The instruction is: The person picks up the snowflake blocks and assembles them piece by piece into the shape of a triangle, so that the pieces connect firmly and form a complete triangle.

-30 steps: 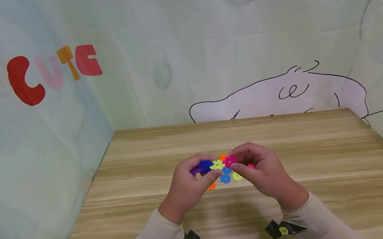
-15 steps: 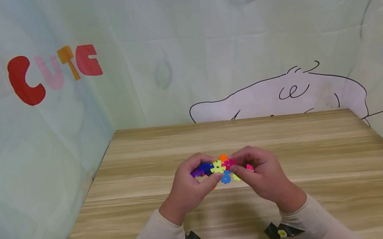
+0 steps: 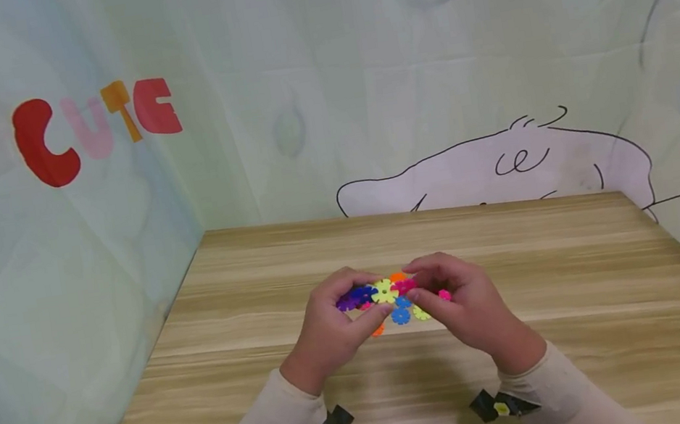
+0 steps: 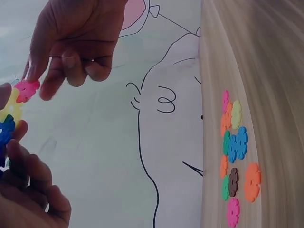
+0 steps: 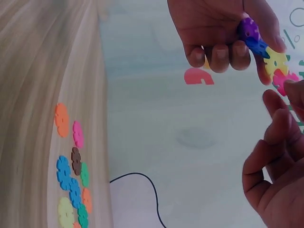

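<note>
Both hands hold a short chain of interlocking plastic snowflake discs above the table. In the head view the chain runs from a purple disc [image 3: 347, 303] through a dark blue disc [image 3: 364, 294] and a yellow disc [image 3: 384, 292] to a pink disc [image 3: 404, 287]. My left hand [image 3: 331, 319] pinches the yellow disc between thumb and fingertip, with the purple end near its palm. The pink disc is pinched by my right hand [image 3: 474, 303], whose thumb covers part of it. In the right wrist view, the right hand's other fingers [image 5: 259, 166] are loosely curled.
Beneath the chain, loose discs lie on the wooden table [image 3: 248, 306], among them a blue disc [image 4: 242, 142], an orange disc [image 4: 252, 182], a brown disc [image 4: 233, 182] and a pink disc [image 4: 232, 212]. A printed cloth backdrop [image 3: 292, 65] stands behind the table.
The chain tilts and turns slightly, and the purple disc shows more of its face than a second ago. The hands shift a little, keeping their grip on the yellow and pink discs.
</note>
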The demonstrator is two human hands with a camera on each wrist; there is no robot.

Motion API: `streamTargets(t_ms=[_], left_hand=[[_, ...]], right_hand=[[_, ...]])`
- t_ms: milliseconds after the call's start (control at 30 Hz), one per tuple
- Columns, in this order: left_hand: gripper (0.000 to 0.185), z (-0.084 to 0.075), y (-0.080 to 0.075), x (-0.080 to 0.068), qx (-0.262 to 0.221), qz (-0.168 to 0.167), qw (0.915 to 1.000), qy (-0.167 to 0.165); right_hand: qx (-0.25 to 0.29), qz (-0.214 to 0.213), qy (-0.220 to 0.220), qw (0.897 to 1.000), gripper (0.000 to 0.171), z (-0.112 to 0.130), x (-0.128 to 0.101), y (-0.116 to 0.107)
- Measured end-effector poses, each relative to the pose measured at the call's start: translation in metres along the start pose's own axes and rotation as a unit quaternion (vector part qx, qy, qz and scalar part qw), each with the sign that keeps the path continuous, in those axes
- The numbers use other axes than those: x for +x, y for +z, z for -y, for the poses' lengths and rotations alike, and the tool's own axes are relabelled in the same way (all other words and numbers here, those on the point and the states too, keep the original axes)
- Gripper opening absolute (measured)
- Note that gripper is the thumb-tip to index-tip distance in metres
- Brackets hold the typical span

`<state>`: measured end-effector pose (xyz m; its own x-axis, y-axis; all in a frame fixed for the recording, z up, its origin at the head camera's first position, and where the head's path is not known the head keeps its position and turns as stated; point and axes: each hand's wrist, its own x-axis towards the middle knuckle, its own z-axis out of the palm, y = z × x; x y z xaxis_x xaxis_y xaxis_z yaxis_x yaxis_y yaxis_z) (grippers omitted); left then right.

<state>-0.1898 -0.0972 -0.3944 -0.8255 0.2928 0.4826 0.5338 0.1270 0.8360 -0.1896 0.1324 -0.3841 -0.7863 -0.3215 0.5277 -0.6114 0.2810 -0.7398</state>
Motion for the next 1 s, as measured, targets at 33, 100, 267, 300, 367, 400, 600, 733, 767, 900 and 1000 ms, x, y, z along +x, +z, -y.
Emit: streamTargets(t_ms=[33, 100, 267, 300, 367, 400, 600, 733, 767, 900, 1000], left_hand=[[0.029, 0.0, -0.001, 0.0, 0.005, -0.003, 1.0, -0.004], [0.03, 0.0, -0.002, 0.0, 0.011, -0.01, 0.9998, -0.009], [0.032, -0.001, -0.004, 0.001, 0.012, -0.012, 0.9997, -0.018], [0.032, -0.001, -0.005, 0.002, 0.013, -0.012, 0.9997, -0.019], [0.032, -0.001, -0.006, 0.003, 0.014, -0.012, 0.9996, -0.02], [0.033, -0.002, -0.007, 0.003, 0.014, -0.013, 0.9996, -0.021], [0.033, -0.003, -0.011, 0.004, -0.011, -0.025, 0.9994, -0.023], [0.032, -0.002, -0.012, 0.005, -0.02, -0.026, 0.9994, -0.012], [0.032, -0.002, -0.012, 0.004, -0.022, -0.026, 0.9994, -0.009], [0.03, 0.0, -0.013, 0.004, -0.031, -0.026, 0.9992, 0.001], [0.03, 0.0, -0.014, 0.004, -0.033, -0.029, 0.999, 0.005]], right_hand=[[-0.005, 0.005, 0.009, 1.0, 0.031, -0.001, 0.0, -0.002], [-0.01, 0.015, 0.027, 0.999, 0.035, -0.003, 0.002, -0.005], [-0.005, 0.029, 0.067, 0.997, 0.034, -0.011, 0.01, -0.016], [-0.007, 0.032, 0.074, 0.997, 0.034, -0.012, 0.013, -0.018], [-0.012, 0.04, 0.086, 0.995, 0.033, -0.016, 0.019, -0.022], [-0.015, 0.045, 0.093, 0.995, 0.032, -0.018, 0.022, -0.024], [-0.032, 0.056, 0.136, 0.989, 0.029, -0.029, 0.029, -0.033], [-0.032, 0.068, 0.158, 0.985, 0.028, -0.033, 0.028, -0.028], [-0.035, 0.077, 0.162, 0.983, 0.029, -0.034, 0.028, -0.025], [-0.062, 0.117, 0.193, 0.972, 0.032, -0.042, 0.028, -0.012], [-0.094, 0.137, 0.217, 0.962, 0.033, -0.05, 0.027, -0.005]])
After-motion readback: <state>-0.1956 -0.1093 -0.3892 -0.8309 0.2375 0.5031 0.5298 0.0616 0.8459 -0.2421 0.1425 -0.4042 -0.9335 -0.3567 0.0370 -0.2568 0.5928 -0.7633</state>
